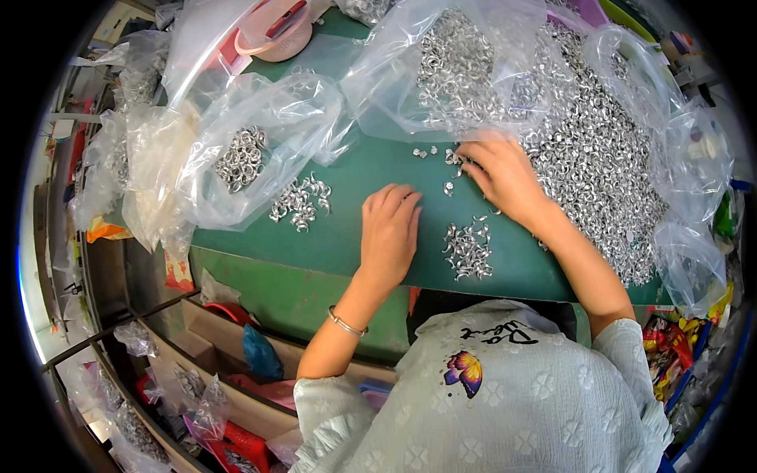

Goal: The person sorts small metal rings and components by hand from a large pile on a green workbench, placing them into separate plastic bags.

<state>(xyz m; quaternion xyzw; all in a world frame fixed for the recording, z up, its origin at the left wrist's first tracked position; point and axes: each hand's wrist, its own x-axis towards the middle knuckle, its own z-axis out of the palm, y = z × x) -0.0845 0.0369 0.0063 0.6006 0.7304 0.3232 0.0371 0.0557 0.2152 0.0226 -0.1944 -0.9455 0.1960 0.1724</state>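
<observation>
The right hand [501, 175] reaches palm-down to the near edge of a great heap of small silver metal rings [599, 150], its fingertips drawn together among a few loose rings [451, 158] pulled out onto the green bench [355, 236]; whether a ring is actually pinched between them cannot be told from this angle. The left hand [390, 229] lies flat and empty on the bench, fingers together, just beside the right. Between the two wrists, close to the person's body, sits a small sorted cluster of rings [467, 251], and a second small cluster [301, 202] lies off to the far side of the left hand. Beyond that, a clear plastic bag [260, 142] holds a modest handful of rings [240, 158], while another clear bag [457, 63] ahead of the right hand is well filled. Judged by the piles, the sorting looks to be in its early part: only two small clusters and one thinly filled bag are set aside, while the heap spreading outward from the right hand remains by far the larger share.
</observation>
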